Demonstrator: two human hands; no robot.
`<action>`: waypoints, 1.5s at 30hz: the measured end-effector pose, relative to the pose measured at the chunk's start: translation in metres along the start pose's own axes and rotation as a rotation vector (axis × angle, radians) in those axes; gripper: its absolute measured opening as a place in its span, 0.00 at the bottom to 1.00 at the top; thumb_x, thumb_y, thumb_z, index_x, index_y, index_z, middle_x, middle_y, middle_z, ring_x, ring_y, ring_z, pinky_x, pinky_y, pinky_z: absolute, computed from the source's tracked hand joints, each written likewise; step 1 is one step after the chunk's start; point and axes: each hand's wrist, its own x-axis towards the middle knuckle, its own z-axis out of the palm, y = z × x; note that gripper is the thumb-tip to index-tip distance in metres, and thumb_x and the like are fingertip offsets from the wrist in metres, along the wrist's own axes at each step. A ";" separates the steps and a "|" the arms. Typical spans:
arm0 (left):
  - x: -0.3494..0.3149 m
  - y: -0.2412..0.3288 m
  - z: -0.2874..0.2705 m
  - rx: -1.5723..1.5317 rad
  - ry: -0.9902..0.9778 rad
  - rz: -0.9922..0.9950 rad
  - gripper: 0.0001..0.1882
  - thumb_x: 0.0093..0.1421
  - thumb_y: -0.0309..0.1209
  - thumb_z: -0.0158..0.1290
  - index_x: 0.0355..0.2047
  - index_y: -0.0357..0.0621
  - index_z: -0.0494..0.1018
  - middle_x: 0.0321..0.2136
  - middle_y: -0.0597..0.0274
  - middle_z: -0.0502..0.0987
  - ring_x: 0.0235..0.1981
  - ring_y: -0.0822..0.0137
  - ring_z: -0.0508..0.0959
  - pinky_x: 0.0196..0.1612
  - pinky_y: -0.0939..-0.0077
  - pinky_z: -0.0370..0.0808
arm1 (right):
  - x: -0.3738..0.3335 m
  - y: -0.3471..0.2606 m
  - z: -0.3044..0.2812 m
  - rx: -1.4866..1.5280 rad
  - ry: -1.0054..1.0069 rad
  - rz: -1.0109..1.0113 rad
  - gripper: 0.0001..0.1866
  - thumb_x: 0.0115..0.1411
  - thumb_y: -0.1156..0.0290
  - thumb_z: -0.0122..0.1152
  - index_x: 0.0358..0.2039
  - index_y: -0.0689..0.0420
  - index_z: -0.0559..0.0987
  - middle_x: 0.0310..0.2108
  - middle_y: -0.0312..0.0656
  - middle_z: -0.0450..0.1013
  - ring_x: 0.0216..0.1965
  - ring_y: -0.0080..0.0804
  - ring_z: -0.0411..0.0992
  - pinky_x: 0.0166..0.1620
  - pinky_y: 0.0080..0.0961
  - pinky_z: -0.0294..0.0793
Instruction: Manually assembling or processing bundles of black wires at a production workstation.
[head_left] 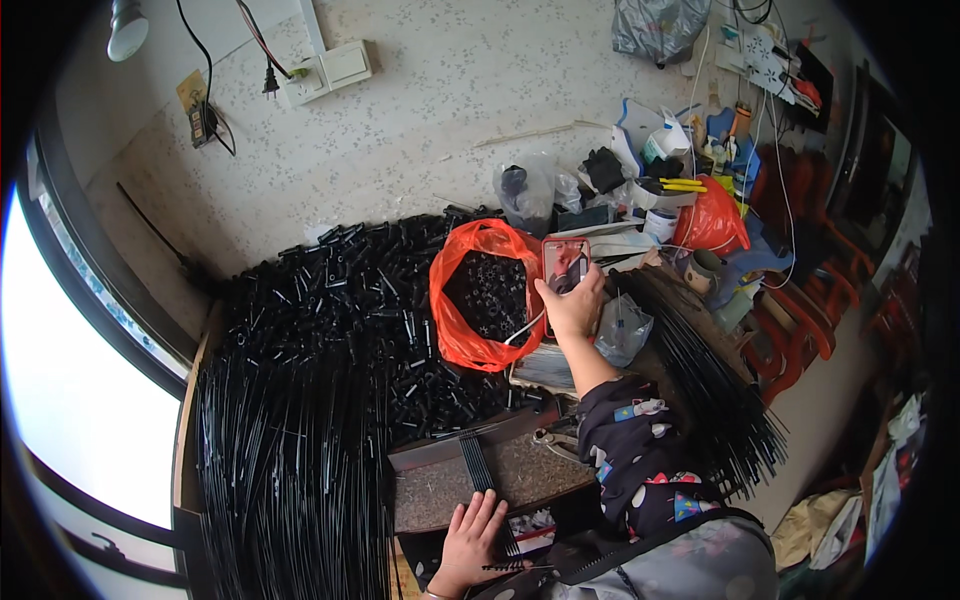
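My right hand grips the lower part of a smartphone in a red case, its thumb over the lit screen. The phone is beside a red plastic bag, rolled open and filled with small black ring-like parts. My left hand lies flat at the near edge of the work table, fingers stretched out beside a small row of thin black rods. These rods run from the brown speckled board toward me; their near ends are partly hidden.
Long black rods cover the left side, with a heap of short black tubes behind. More rods lie at right. Pliers rest by the board. A red bag and clutter fill the back right; red chairs stand beyond.
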 end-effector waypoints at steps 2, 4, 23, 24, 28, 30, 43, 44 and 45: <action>0.000 -0.001 0.001 0.004 -0.006 -0.001 0.52 0.41 0.68 0.49 0.57 0.41 0.60 0.60 0.48 0.55 0.62 0.52 0.54 0.60 0.55 0.48 | 0.000 0.002 0.002 -0.013 0.018 -0.024 0.48 0.34 0.52 0.72 0.50 0.62 0.59 0.49 0.55 0.61 0.48 0.54 0.63 0.49 0.42 0.64; -0.001 -0.001 0.001 0.007 -0.012 -0.002 0.52 0.41 0.68 0.49 0.57 0.42 0.59 0.60 0.48 0.55 0.62 0.52 0.54 0.60 0.55 0.48 | -0.001 0.001 0.002 -0.018 0.014 -0.021 0.48 0.34 0.52 0.72 0.50 0.62 0.59 0.49 0.55 0.60 0.48 0.54 0.62 0.49 0.42 0.64; 0.001 -0.002 -0.006 0.020 -0.022 -0.005 0.52 0.39 0.66 0.53 0.57 0.41 0.60 0.60 0.47 0.56 0.61 0.49 0.55 0.60 0.52 0.50 | -0.030 0.014 -0.112 0.225 -0.344 -0.395 0.28 0.45 0.70 0.66 0.46 0.60 0.66 0.46 0.48 0.63 0.48 0.43 0.64 0.51 0.33 0.62; 0.003 -0.002 -0.008 0.027 -0.022 0.006 0.52 0.39 0.66 0.53 0.57 0.41 0.60 0.60 0.47 0.56 0.61 0.49 0.55 0.60 0.52 0.50 | -0.028 0.019 -0.116 0.229 -0.440 -0.342 0.28 0.45 0.70 0.66 0.46 0.59 0.65 0.46 0.49 0.63 0.48 0.47 0.63 0.51 0.35 0.62; 0.002 0.000 -0.005 0.031 -0.027 0.014 0.52 0.39 0.66 0.54 0.57 0.42 0.59 0.60 0.48 0.55 0.62 0.50 0.53 0.61 0.53 0.49 | -0.028 0.033 -0.093 0.118 -0.258 -0.264 0.40 0.43 0.62 0.69 0.53 0.63 0.61 0.49 0.52 0.62 0.50 0.44 0.63 0.52 0.34 0.62; 0.000 -0.001 0.000 0.021 -0.016 0.003 0.53 0.39 0.66 0.54 0.58 0.43 0.59 0.61 0.49 0.54 0.63 0.51 0.52 0.62 0.54 0.48 | -0.025 0.027 -0.067 0.029 -0.145 -0.203 0.51 0.38 0.53 0.72 0.56 0.64 0.55 0.52 0.57 0.58 0.54 0.51 0.58 0.56 0.40 0.58; -0.002 0.001 0.000 0.016 0.013 0.015 0.52 0.39 0.67 0.54 0.57 0.42 0.61 0.60 0.50 0.56 0.62 0.53 0.55 0.60 0.55 0.49 | -0.014 0.018 0.002 -0.098 -0.009 0.003 0.50 0.31 0.53 0.73 0.53 0.57 0.57 0.48 0.53 0.60 0.50 0.52 0.58 0.52 0.43 0.58; -0.002 0.000 0.000 0.015 0.011 0.016 0.52 0.39 0.67 0.53 0.57 0.42 0.60 0.60 0.50 0.56 0.62 0.53 0.55 0.60 0.55 0.49 | -0.014 0.019 0.003 -0.068 -0.004 -0.012 0.49 0.31 0.54 0.73 0.53 0.57 0.57 0.48 0.53 0.60 0.50 0.52 0.58 0.53 0.43 0.57; -0.002 0.000 -0.001 0.010 0.010 0.012 0.52 0.39 0.67 0.53 0.57 0.42 0.60 0.60 0.50 0.56 0.62 0.53 0.55 0.60 0.55 0.49 | -0.014 0.017 0.003 -0.036 -0.001 -0.028 0.49 0.32 0.54 0.73 0.53 0.57 0.58 0.48 0.53 0.59 0.50 0.52 0.58 0.53 0.43 0.56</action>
